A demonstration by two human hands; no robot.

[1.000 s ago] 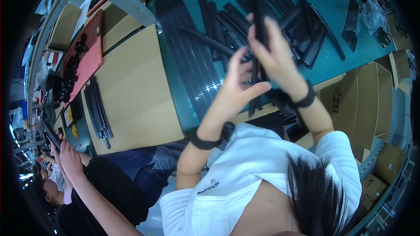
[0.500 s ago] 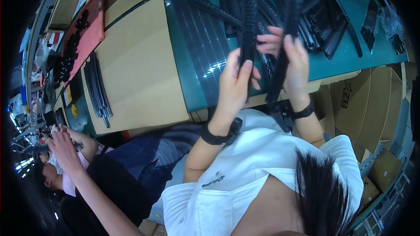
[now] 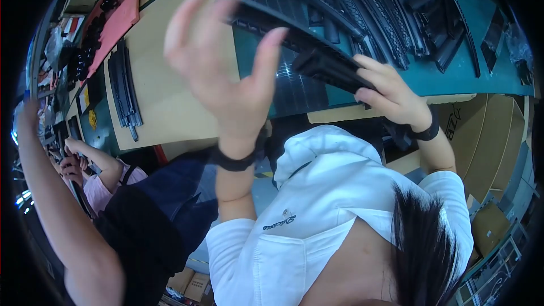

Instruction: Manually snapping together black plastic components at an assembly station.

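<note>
My right hand [image 3: 394, 92] is closed around the near right end of a long black plastic strip [image 3: 306, 38]. The strip slants up to the left above the table. Along its lower side lies a wider, moulded black section [image 3: 326, 69]; I cannot tell whether that is a second piece. My left hand [image 3: 226, 73] is raised by the strip's upper left end, thumb and fingers spread apart and blurred. Whether its fingertips touch that end is unclear. Beyond the strip, a pile of similar black strips [image 3: 379, 14] covers the back of the green table [image 3: 453, 82].
A cardboard sheet [image 3: 161, 88] lies on the left, with several thin black strips [image 3: 123, 88] on it. Small black parts rest on a red sheet [image 3: 124, 5]. Clear plastic [image 3: 517, 42] sits at the far right, above cardboard boxes [image 3: 481, 141]. A co-worker's arm [image 3: 62, 192] reaches up on the left.
Both hands were near the middle with upright black pieces. My left hand has swung left and spread its fingers, my right has moved slightly right, and the strip now slants across.
</note>
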